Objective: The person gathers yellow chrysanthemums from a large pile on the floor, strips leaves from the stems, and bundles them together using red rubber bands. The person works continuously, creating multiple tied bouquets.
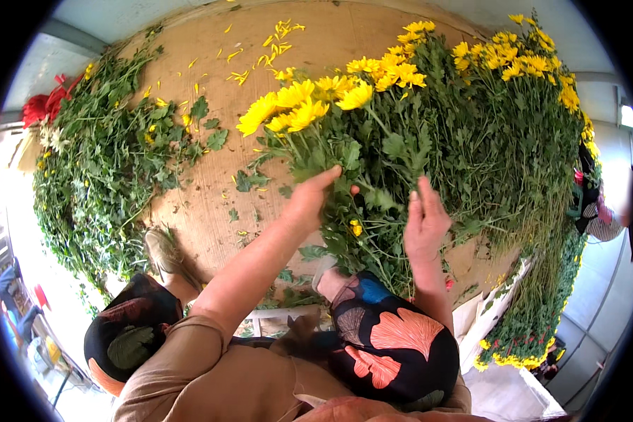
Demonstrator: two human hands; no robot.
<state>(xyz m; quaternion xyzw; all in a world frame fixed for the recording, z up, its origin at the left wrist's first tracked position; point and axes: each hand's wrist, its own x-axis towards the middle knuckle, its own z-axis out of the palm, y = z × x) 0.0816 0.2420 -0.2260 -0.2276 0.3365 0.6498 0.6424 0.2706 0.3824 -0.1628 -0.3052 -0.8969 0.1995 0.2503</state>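
Shirt (221, 387): plain tan, short sleeves (190, 344). Trousers (401, 334): black, large fan-shaped leaf print in coral, blue, mauve, dark green, with fine veining. Left shoe (162, 252): low, khaki. Left hand (311, 200), right hand (427, 224), forearms (250, 278): bare.

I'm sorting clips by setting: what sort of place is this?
Probably a flower-handling workspace: long-stemmed yellow flowers heaped at right, a green leafy heap at left, and loose yellow petals on the brown surface.
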